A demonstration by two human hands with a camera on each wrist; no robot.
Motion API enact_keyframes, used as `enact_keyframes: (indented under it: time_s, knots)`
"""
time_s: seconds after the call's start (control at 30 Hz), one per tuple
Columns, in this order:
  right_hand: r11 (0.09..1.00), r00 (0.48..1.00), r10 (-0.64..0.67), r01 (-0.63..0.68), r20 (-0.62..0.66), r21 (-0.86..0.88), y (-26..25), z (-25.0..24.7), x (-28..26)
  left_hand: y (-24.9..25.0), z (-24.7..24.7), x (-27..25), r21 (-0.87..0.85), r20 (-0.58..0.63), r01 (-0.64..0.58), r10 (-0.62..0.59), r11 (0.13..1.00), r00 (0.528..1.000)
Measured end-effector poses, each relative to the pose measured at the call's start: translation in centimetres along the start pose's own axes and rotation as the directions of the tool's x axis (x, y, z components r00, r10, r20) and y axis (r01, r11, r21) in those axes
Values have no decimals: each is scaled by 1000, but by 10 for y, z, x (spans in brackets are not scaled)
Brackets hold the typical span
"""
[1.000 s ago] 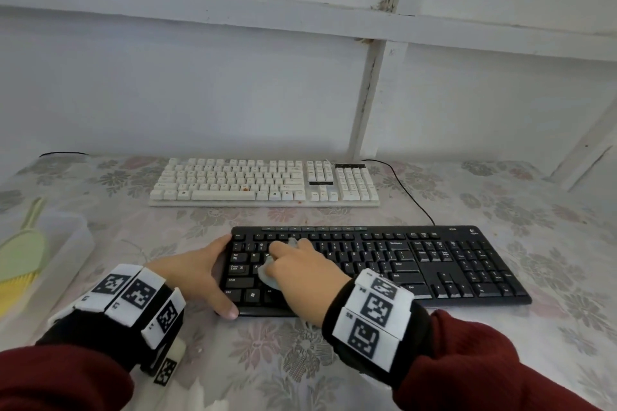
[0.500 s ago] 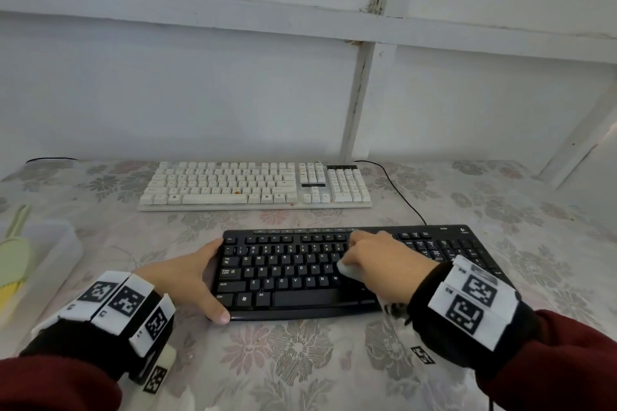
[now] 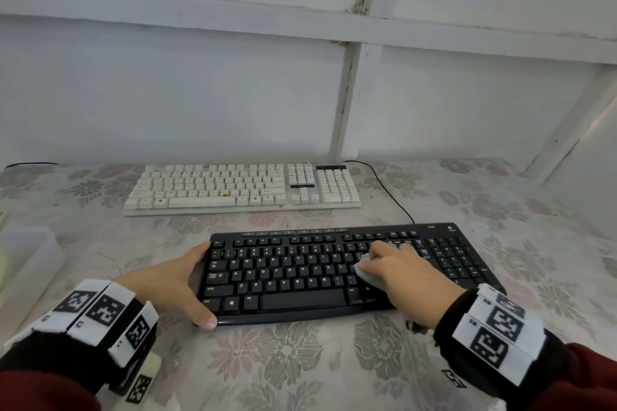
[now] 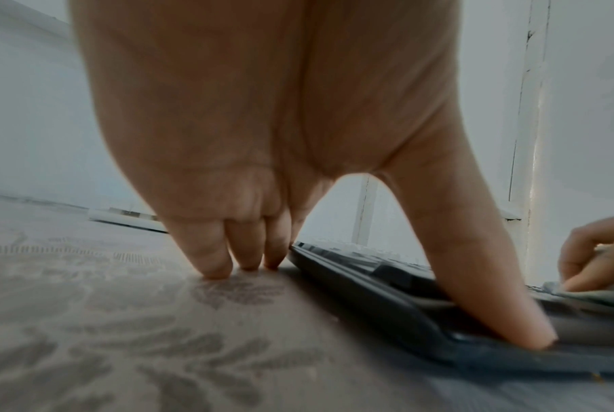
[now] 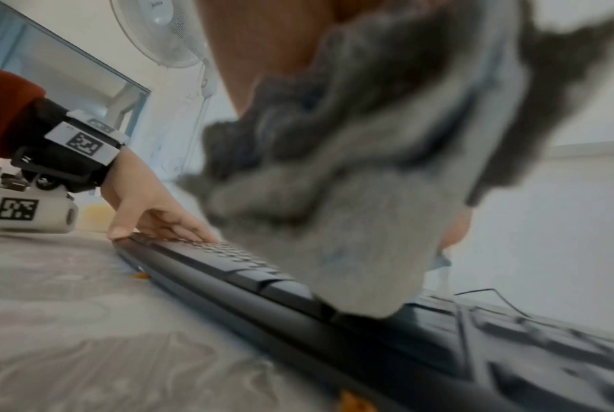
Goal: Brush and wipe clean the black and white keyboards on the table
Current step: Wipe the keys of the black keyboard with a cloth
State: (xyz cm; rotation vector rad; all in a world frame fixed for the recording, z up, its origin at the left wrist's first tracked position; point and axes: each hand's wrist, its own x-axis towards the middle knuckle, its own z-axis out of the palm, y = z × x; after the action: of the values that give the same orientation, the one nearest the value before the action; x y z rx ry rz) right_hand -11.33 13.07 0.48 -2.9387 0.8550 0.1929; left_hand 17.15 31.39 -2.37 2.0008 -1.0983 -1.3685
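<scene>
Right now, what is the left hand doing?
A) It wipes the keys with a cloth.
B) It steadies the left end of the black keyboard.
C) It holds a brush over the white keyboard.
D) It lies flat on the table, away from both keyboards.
B: the left hand braces the left end of the black keyboard, thumb at the front corner, while the right hand presses the cloth on the keys.
</scene>
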Motion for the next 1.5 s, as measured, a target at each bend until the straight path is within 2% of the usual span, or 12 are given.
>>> enact_keyframes:
  time_s: [0.27,0.37,0.5,0.63,0.83,1.0,1.23,1.3,1.4,1.5]
  knots:
    - [980,982,181,-176,53,-87,40,-12,-7,4,4,0,-30,-13,-11,11,999,1000]
    - [994,994,108,-108,-2,2,19,-21,0,3,5,2,-45,-23,-15,14,999,1000]
    - [984,996,-84,83,-1,155,-37,-14,21,5,4,-3,-84,-3,-37,37,996,999]
    - [978,984,-170,162,49,130,-63,-3,31,4,3,-3,-72,2,-48,48,996,999]
    - [994,997,-65,62,38,89,-26,2,16,-4,0,1,5,-10,2,-2,1000,1000]
    - [997,999,36,-37,14,72,4,8,7,-4,1,3,-29,-2,-17,17,999,1000]
    - [969,968,248,-248,42,-9,41,-6,1,-6,-1,6,-18,-1,-42,42,999,999]
    - [967,967,254,-254,19,15,45,-8,0,-7,-1,7,1,-3,-40,40,999,999]
    - [977,980,198,-198,19,76,44,1,-5,-10,-2,10,14,-23,-27,27,1000,999]
    - [980,982,187,-187,-1,68,48,9,-10,-12,-1,11,-4,-19,-25,25,1000,999]
